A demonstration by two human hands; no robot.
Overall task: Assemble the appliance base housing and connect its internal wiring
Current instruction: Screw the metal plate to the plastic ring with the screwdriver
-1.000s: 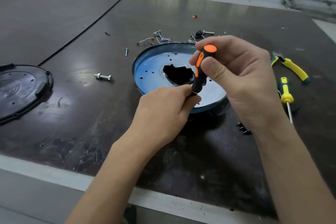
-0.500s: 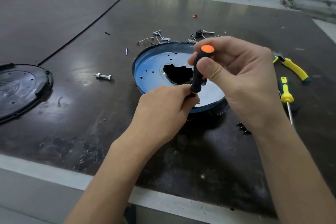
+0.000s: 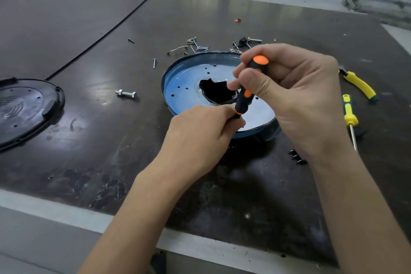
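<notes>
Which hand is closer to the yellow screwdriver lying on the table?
Right. The right hand, holding the orange-and-black screwdriver, is next to the yellow screwdriver. The left hand is farther off, past the right hand, at that tool's lower end.

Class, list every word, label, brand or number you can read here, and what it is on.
None can be read.
The black round cover bears raised curved lines, no legible letters.
The orange-and-black screwdriver, yellow-handled screwdriver and blue base plate show no print.
</notes>
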